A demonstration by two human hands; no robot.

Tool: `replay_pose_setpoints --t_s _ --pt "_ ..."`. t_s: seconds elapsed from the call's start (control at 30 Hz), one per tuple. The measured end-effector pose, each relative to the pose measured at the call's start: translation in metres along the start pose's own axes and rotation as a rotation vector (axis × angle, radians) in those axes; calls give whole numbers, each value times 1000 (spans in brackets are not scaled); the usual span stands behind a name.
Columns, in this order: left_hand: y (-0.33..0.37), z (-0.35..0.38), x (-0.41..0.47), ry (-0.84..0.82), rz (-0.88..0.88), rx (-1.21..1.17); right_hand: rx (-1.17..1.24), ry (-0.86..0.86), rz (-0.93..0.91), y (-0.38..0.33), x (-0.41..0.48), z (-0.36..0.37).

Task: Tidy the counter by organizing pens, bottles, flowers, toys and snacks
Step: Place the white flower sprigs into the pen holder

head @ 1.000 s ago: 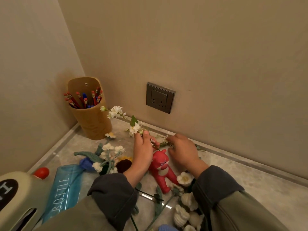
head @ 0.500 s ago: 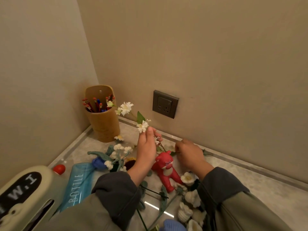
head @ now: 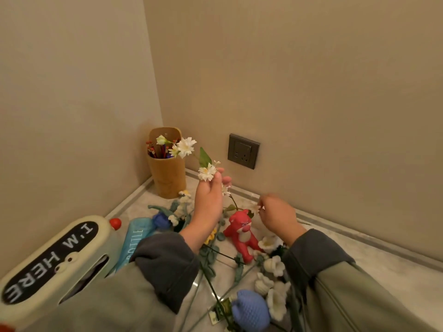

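Stem first: the thin artificial spray of white daisy-like flowers [head: 185, 146] looks light, springy and easily bent, so it is best pinched low on the wire stem, not at the petals. Its long axis slants, with the blooms pointing up toward the desk's [head: 374, 267] back-left corner, overlapping the tan cylindrical pen holder [head: 167, 178]. The left hand [head: 208, 207] has its fingers clamped mid-stem; the right hand [head: 278, 216] pinches the lower end above the red plastic bear figurine [head: 241, 232].
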State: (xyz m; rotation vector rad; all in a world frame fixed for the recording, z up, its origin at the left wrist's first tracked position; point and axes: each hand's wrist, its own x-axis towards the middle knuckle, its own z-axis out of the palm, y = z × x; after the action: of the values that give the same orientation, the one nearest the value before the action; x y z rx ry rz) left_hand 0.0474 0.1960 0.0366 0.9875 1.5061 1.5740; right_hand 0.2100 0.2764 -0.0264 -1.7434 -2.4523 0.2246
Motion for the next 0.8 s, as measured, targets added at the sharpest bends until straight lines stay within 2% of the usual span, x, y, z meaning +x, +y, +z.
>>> replay_pose_setpoints --t_s 0.1,0.27,0.4,0.57,0.67,0.8 --pt "10 -2 -8 30 55 6 115 99 29 -11 -2 -16" --pt "29 -11 -17 52 143 25 176 145 35 -27 -9 -43" --pt "39 -19 -23 57 160 30 206 184 11 -36 -17 -58" --pt "42 -24 -25 7 126 18 402 241 -19 -53 -28 -76" --pt "49 -26 -25 -35 122 31 607 201 -93 -69 -34 -87" --pt "60 -35 -21 -32 105 86 741 125 -209 -95 -44 -101"
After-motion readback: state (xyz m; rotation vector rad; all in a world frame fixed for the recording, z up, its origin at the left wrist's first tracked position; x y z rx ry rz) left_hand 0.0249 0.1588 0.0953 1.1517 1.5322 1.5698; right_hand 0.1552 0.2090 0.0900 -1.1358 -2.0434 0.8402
